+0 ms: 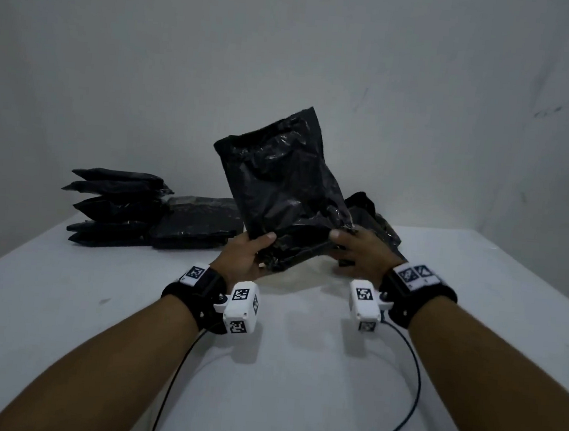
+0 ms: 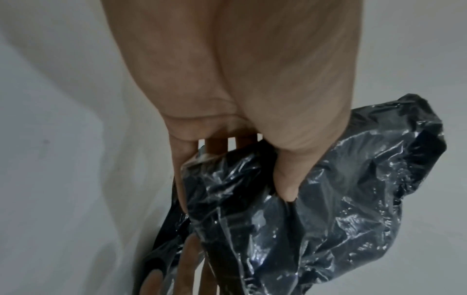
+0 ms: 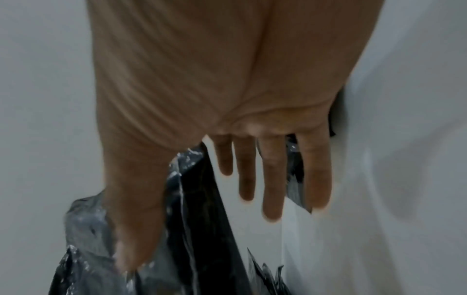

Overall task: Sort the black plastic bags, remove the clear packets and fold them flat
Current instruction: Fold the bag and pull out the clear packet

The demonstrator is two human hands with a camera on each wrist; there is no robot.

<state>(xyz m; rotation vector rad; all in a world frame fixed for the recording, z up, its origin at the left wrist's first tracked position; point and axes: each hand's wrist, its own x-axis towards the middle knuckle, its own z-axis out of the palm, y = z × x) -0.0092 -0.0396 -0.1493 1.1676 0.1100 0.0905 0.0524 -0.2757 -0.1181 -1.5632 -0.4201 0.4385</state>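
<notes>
Judging by its creases and sag, the crumpled black plastic bag (image 1: 280, 184) held upright above the middle of the white tabletop (image 1: 470, 352) is taken to be light, limp and rather slippery; a glossy clear film shows over its lower part in the left wrist view, probably the clear packet (image 2: 316, 199). It is best pinched at an edge or corner, thumb against fingers, since a loose hold would let the film slide.

The bag is held at its near lower edge by both hands. The left hand (image 1: 243, 256) has a clenched grip on the bag's lower left corner, thumb on the near face and fingers behind. The right hand (image 1: 359, 252) is set at the lower right edge, thumb pressed onto the plastic; its fingers are seen spread and nearly straight in the right wrist view, so a true pinch cannot be confirmed. Both forearms reach forward, wrists raised off the tabletop.

A stack of flat folded black bags (image 1: 115, 207) lies far left, and loose crumpled black bags (image 1: 376, 216) lie just behind the right hand.
</notes>
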